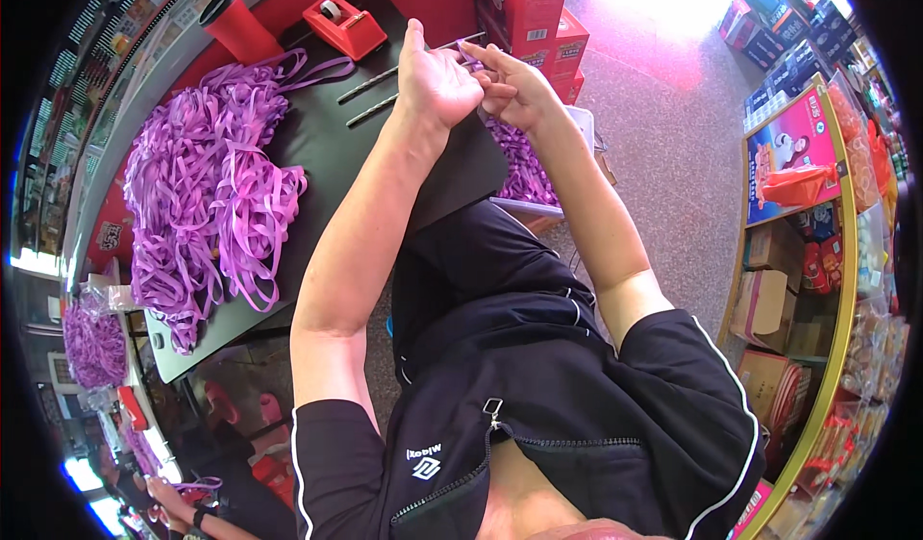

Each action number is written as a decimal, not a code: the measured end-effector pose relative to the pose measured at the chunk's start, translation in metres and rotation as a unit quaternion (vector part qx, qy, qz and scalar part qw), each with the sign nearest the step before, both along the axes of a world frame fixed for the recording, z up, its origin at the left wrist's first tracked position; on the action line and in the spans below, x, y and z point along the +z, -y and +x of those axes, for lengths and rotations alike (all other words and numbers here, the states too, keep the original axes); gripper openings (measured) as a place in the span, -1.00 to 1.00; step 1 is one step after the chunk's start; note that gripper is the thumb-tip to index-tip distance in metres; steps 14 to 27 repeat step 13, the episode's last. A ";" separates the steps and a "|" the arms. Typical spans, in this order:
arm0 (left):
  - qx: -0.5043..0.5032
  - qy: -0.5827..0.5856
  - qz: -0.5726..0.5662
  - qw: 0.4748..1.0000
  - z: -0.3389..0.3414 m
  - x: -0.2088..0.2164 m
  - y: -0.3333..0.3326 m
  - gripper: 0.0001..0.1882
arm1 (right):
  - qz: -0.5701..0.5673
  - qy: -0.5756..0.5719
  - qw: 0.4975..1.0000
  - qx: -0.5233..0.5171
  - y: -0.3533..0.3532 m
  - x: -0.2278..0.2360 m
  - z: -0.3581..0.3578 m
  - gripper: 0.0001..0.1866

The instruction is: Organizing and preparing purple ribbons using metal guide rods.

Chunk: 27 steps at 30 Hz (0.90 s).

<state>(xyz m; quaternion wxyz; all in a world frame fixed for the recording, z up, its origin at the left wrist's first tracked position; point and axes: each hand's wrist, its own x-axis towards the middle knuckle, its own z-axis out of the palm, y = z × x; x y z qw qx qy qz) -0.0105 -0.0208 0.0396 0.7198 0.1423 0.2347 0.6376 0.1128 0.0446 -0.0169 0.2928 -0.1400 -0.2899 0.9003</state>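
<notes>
My left hand (437, 86) is over the far right of the dark table, palm partly up, thumb out and fingers curled in against my right hand. What those fingers hold, if anything, is hidden. My right hand (519, 90) meets it from the right, its fingers bent, with a small bit of purple ribbon (470, 59) at the fingertips. Two thin metal rods (369, 110) lie side by side beneath my left hand; one end shows beyond the fingers. A big tangled heap of purple ribbons (207, 179) covers the table's left side.
A red tape dispenser (348, 32) and a red tumbler (238, 26) stand at the table's (332, 170) far edge. Beside its right edge is a bin of purple ribbon (519, 165). Red cartons (524, 6) stack behind. Shelves (836, 300) line the right; another person's arm (178, 502) shows lower left.
</notes>
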 end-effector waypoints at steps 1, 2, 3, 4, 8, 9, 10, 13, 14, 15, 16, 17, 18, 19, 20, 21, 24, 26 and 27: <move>-0.002 -0.003 -0.028 1.000 0.003 0.008 0.001 0.09 | 0.005 0.019 1.000 0.001 -0.002 0.001 0.001 -0.57; -0.005 -0.006 -0.055 0.998 0.005 0.014 0.000 0.08 | 0.002 0.017 1.000 0.000 -0.004 -0.001 0.003 -0.57; -0.006 -0.008 -0.059 0.998 0.005 0.014 -0.004 0.08 | -0.005 0.008 1.000 0.010 -0.005 -0.004 0.004 -0.57; -0.009 -0.003 -0.068 0.998 0.004 0.016 -0.005 0.07 | -0.010 -0.003 1.000 0.022 -0.005 -0.002 0.003 -0.58; 0.005 -0.014 -0.131 0.991 0.001 0.021 -0.020 0.05 | -0.060 -0.053 0.997 0.021 -0.004 -0.005 0.002 -0.67; 0.003 -0.026 -0.150 0.988 -0.001 0.021 -0.024 0.05 | -0.064 -0.057 0.996 0.022 -0.006 -0.006 0.002 -0.67; 0.005 0.000 -0.175 0.984 0.002 0.027 -0.025 0.04 | -0.062 -0.056 0.996 0.026 -0.006 -0.004 0.004 -0.65; -0.001 0.003 -0.200 0.980 -0.001 0.022 -0.031 0.05 | -0.068 -0.066 0.995 0.024 -0.007 -0.009 0.006 -0.56; -0.001 0.003 -0.200 0.980 -0.001 0.022 -0.031 0.05 | -0.068 -0.066 0.995 0.024 -0.007 -0.009 0.006 -0.56; -0.001 0.003 -0.200 0.980 -0.001 0.022 -0.031 0.05 | -0.068 -0.066 0.995 0.024 -0.007 -0.009 0.006 -0.56; -0.001 0.003 -0.200 0.980 -0.001 0.022 -0.031 0.05 | -0.068 -0.066 0.995 0.024 -0.007 -0.009 0.006 -0.56; -0.001 0.003 -0.200 0.980 -0.001 0.022 -0.031 0.05 | -0.068 -0.066 0.995 0.024 -0.007 -0.009 0.006 -0.56; -0.001 0.003 -0.200 0.980 -0.001 0.022 -0.031 0.05 | -0.068 -0.066 0.995 0.024 -0.007 -0.009 0.006 -0.56; -0.001 0.003 -0.200 0.980 -0.001 0.022 -0.031 0.05 | -0.068 -0.066 0.995 0.024 -0.007 -0.009 0.006 -0.56; -0.001 0.003 -0.200 0.980 -0.001 0.022 -0.031 0.05 | -0.068 -0.066 0.995 0.024 -0.007 -0.009 0.006 -0.56; -0.001 0.003 -0.200 0.980 -0.001 0.022 -0.031 0.05 | -0.068 -0.066 0.995 0.024 -0.007 -0.009 0.006 -0.56; -0.001 0.003 -0.200 0.980 -0.001 0.022 -0.031 0.05 | -0.068 -0.066 0.995 0.024 -0.007 -0.009 0.006 -0.56; -0.001 0.003 -0.200 0.980 -0.001 0.022 -0.031 0.05 | -0.068 -0.066 0.995 0.024 -0.007 -0.009 0.006 -0.56; -0.001 0.003 -0.200 0.980 -0.001 0.022 -0.031 0.05 | -0.068 -0.066 0.995 0.024 -0.007 -0.009 0.006 -0.56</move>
